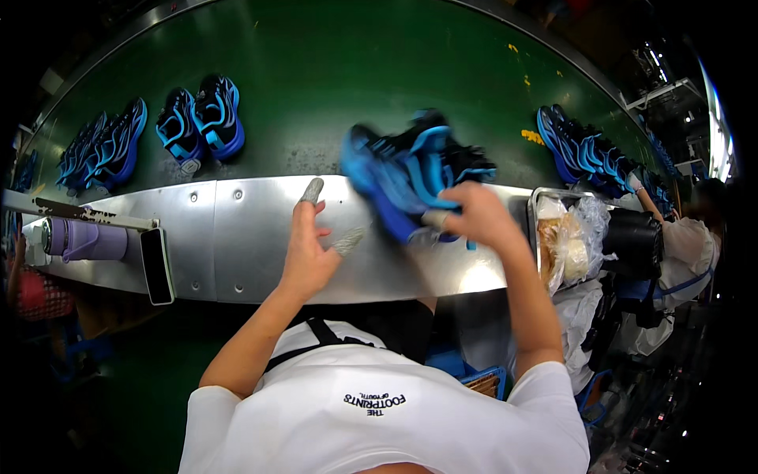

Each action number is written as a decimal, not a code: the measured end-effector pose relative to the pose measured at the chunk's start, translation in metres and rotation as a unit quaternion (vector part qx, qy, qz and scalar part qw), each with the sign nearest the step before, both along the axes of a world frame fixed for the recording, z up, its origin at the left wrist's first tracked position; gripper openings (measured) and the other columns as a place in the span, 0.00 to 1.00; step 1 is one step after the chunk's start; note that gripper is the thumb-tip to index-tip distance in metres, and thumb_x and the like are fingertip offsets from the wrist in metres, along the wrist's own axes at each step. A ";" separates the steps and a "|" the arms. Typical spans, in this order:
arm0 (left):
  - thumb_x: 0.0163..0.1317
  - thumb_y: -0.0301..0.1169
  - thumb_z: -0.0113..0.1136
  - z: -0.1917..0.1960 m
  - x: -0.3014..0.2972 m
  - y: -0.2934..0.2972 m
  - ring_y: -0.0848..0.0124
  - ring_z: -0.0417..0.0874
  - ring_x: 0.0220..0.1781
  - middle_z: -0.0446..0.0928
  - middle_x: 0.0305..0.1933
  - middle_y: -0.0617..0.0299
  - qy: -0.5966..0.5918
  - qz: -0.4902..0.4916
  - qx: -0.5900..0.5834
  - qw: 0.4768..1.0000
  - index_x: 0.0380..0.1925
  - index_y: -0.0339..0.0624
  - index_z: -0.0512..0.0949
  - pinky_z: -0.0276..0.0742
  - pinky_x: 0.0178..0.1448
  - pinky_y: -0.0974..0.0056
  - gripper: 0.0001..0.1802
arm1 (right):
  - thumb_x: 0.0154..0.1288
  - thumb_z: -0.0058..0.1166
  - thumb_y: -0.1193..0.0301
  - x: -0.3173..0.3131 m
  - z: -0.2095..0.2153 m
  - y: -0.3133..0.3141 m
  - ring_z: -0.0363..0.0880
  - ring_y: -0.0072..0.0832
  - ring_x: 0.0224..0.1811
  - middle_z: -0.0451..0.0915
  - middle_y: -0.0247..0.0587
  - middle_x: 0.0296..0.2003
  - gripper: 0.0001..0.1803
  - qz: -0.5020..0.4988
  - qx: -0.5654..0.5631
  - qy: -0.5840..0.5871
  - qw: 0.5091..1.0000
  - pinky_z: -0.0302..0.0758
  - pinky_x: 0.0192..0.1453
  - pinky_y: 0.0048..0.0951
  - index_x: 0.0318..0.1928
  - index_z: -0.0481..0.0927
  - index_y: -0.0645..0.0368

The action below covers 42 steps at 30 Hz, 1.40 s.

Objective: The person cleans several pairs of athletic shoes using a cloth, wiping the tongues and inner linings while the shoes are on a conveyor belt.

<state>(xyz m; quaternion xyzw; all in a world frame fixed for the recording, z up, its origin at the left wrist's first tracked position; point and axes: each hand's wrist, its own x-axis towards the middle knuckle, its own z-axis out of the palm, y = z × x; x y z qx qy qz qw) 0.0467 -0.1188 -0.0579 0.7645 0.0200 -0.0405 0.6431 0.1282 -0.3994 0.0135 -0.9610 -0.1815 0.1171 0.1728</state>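
Right grip (480, 215) pinched around blurred blue-black shoes (379, 170) | left grip (309, 257) loosely spread, empty | step: apparently handling shoes over bench (257, 245) | next: likely calls for steadying

This is a factory workshop, evidently a shoe production line. A long green surface (316, 71), edged by a riveted metal ledge (260, 245), carries shoes of the same blue-and-black kind: 1 pair (221, 118) left of centre, more shoes (118, 150) beyond it, and a tight row (564, 146) on the right. Another such shoe bundle (375, 170), blurred, is in the person's right hand (454, 213). The left hand (316, 241) wears pale fingertip covers (313, 190) on 2 digits. At the right, a co-worker (685, 245) in a pale top reaches to the row, at the same surface.
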 end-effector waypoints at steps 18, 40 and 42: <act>0.57 0.16 0.53 0.103 -0.037 0.038 0.57 0.71 0.69 0.72 0.65 0.50 -0.243 -0.023 0.238 0.940 0.57 0.35 0.76 0.64 0.72 0.61 0.25 | 0.79 0.39 0.63 -0.104 0.011 0.051 0.59 0.15 0.25 0.73 0.33 0.27 0.23 -0.085 0.777 0.280 0.557 0.60 0.26 0.16 0.64 0.71 0.66; 0.42 0.13 0.57 0.072 -0.058 -0.053 0.50 0.74 0.57 0.70 0.62 0.50 -0.340 -0.145 0.117 0.922 0.46 0.35 0.81 0.75 0.57 0.57 0.26 | 0.79 0.42 0.57 -0.117 0.006 0.082 0.65 0.14 0.23 0.69 0.26 0.22 0.24 -0.215 0.846 0.285 0.396 0.64 0.28 0.16 0.61 0.75 0.62; 0.42 0.13 0.57 0.070 -0.061 -0.049 0.50 0.74 0.57 0.71 0.62 0.49 -0.314 -0.147 0.110 0.931 0.45 0.35 0.81 0.75 0.57 0.57 0.25 | 0.79 0.43 0.57 -0.116 0.004 0.074 0.65 0.14 0.24 0.68 0.26 0.23 0.24 -0.211 0.779 0.247 0.537 0.64 0.29 0.16 0.61 0.74 0.64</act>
